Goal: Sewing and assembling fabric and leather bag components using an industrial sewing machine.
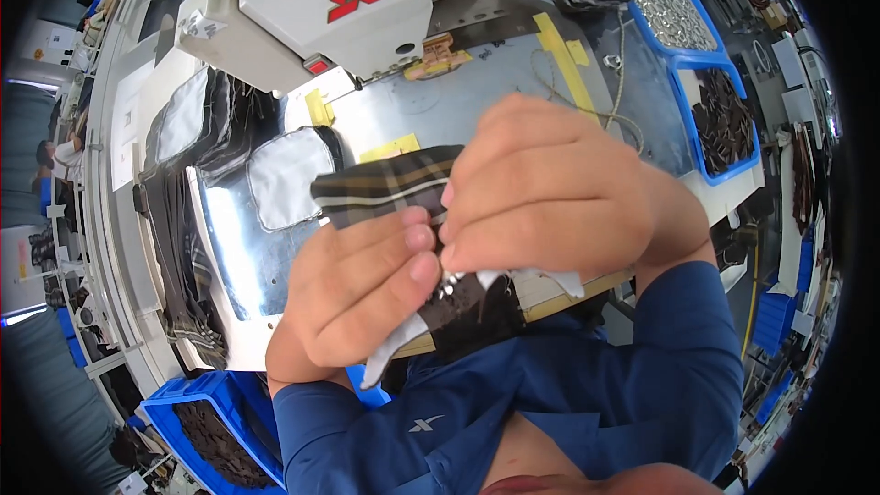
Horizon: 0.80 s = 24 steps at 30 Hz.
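Observation:
Near the table's front edge, both my hands are closed on a piece of plaid fabric [385, 174] in brown, black and cream. My left hand [367, 289] grips it from the lower left with fingers curled. My right hand [550, 197] pinches at its middle from the right, thumb close to my left fingertips. Just under the fingertips are small shiny silver pieces [449, 286] on dark brown cloth [477, 321]; their exact shape is unclear. White fabric edges hang out below both hands. A white-lined square piece [289, 179] lies left of the plaid fabric.
A white sewing machine [284, 0] stands behind my hands, with yellow tape and a cord on its bed. Fabric stacks [183, 119] lie left and at back right. Blue bins of silver parts [672, 18] and brown pieces [720, 119] sit right; another [160, 408] is lower left.

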Each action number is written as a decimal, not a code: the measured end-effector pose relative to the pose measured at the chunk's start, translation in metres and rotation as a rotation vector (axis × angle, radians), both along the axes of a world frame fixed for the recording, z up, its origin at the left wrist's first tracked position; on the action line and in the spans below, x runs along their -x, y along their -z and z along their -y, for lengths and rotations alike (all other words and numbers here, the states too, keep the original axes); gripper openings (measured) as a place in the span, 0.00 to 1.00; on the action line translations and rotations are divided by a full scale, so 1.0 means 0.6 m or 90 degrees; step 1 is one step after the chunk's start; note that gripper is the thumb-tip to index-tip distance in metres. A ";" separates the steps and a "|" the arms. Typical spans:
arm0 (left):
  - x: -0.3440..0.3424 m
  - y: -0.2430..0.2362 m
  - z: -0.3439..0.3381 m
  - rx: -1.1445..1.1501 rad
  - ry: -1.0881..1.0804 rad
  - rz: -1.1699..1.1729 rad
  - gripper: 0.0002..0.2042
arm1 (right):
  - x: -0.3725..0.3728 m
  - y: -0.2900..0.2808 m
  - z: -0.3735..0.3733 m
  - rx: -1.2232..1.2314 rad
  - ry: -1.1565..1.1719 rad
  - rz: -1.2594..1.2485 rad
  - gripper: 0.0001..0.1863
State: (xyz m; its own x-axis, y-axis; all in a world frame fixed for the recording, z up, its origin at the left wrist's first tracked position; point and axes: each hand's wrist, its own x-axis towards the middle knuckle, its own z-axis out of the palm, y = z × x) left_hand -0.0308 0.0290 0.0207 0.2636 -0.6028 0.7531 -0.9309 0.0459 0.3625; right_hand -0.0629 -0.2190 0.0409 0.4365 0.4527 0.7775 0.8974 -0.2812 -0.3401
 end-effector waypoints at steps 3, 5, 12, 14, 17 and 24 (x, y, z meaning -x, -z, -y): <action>0.006 -0.003 -0.010 0.002 0.009 0.036 0.18 | 0.006 -0.004 -0.004 -0.043 -0.004 -0.021 0.05; 0.012 -0.008 -0.016 -0.019 0.012 0.079 0.17 | 0.010 -0.007 -0.003 -0.041 -0.012 -0.013 0.03; 0.032 -0.021 -0.022 -0.068 -0.026 0.184 0.14 | 0.011 -0.006 -0.007 -0.036 -0.022 0.038 0.01; 0.028 -0.017 -0.020 -0.054 -0.027 0.199 0.14 | 0.010 -0.007 -0.005 -0.031 -0.021 0.035 0.02; 0.026 -0.013 -0.018 -0.038 -0.036 0.224 0.13 | 0.009 -0.007 -0.003 -0.021 -0.021 0.037 0.01; 0.026 -0.022 -0.019 -0.065 -0.048 0.169 0.14 | 0.007 -0.006 0.002 -0.016 -0.037 0.010 0.03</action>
State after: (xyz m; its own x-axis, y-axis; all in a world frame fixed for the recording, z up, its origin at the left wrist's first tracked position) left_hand -0.0464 0.0402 0.0338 0.1124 -0.6649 0.7385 -0.9932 -0.0518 0.1046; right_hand -0.0674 -0.2203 0.0447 0.3976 0.4570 0.7956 0.9172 -0.2204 -0.3318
